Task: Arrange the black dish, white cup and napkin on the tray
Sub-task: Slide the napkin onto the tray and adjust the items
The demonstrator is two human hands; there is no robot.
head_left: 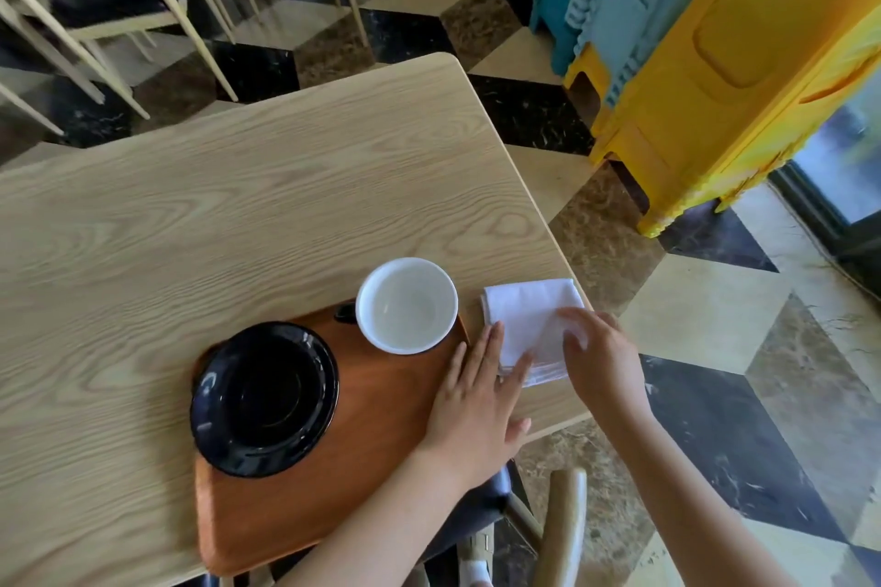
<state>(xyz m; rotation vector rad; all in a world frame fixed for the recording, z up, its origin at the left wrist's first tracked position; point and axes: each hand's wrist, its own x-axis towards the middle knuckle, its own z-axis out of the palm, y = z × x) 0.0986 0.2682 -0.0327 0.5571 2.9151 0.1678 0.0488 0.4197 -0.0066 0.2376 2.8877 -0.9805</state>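
The black dish [265, 399] and white cup [406, 305] already sit on the wooden tray [381, 400]; the folded napkin [529, 324] lies on the table [238, 205] just beside the tray's right edge — the last piece to place. The left hand [476, 400] rests flat, fingers spread, touching the napkin. The right hand [600, 353] curls over its near corner, apparently pinching it — blurred. Next, likely a lift onto the tray's bare stretch.

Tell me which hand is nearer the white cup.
Left. The left hand lies flat on the tray's right end, fingertips just below and right of the cup. The right hand is farther right, over the napkin on the table.
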